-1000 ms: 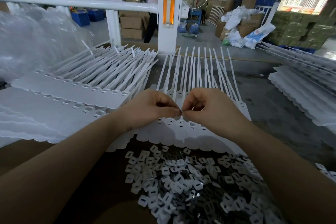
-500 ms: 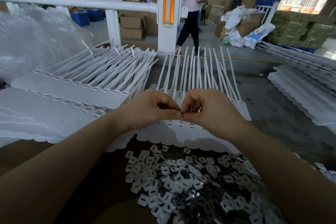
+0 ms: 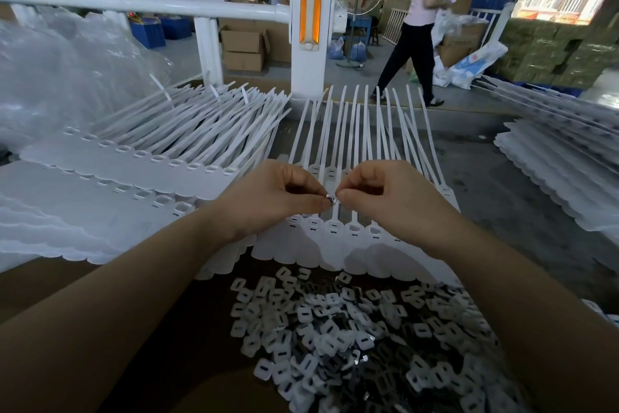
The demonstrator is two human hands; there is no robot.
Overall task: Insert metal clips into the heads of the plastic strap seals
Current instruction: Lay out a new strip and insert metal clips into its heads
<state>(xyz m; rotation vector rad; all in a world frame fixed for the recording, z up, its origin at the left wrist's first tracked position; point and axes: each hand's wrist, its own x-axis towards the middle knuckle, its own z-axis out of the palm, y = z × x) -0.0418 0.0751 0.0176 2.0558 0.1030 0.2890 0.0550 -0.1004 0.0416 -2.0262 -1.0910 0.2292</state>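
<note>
1. The left hand point(image 3: 268, 201) and right hand point(image 3: 385, 198) are meeting fingertip to fingertip just above the row of strap seals point(image 3: 335, 238), which I am taking as my landmark.
2. A small metal clip point(image 3: 331, 200) is sitting between the two grips: the left thumb and forefinger are pinching it, and the right fingertips are curled in against its other side, seeming to pinch it too.
3. The clip is hovering just above the seal heads, directly over the middle of the row; I cannot tell whether it is touching a strap.
4. The seals are lying flat on the counter point(image 3: 536, 228), tails pointing away from the person.
5. On the near side of the row, a loose heap of metal clips point(image 3: 351, 339) is spreading between the forearms.
6. To the left of the row, a bigger stack of seals point(image 3: 150, 158) is lying fanned out; further left, clear plastic bags point(image 3: 67, 71) are piling up.
7. To the right of the row, more stacked seals point(image 3: 562, 171) are resting at the counter's edge.
8. Beyond the row, a white post point(image 3: 311, 27) is standing, and a person point(image 3: 415, 30) is walking past behind it.
</note>
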